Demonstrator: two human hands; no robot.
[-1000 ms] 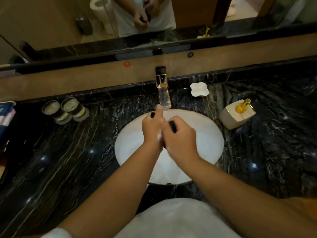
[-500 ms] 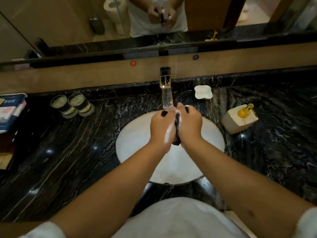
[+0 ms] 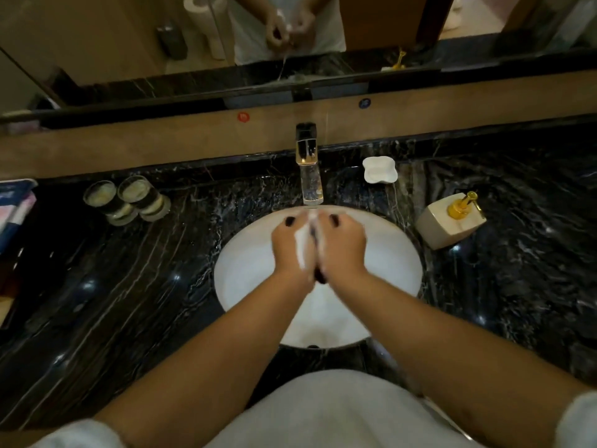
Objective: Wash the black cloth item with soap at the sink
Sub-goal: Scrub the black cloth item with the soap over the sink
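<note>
My left hand and right hand press the soapy black cloth between them over the sink; lather could let it slip free.

Sink basin: open on left and right flanks; centre taken by left hand and right hand, pressed together. Faucet: overhangs the rear rim, just beyond the fingertips. Left counter: bare stretch; two glass jars at the back. Right counter: soap dispenser near the rim, white dish behind. Far-left edge: stacked items, possibly packets.
</note>
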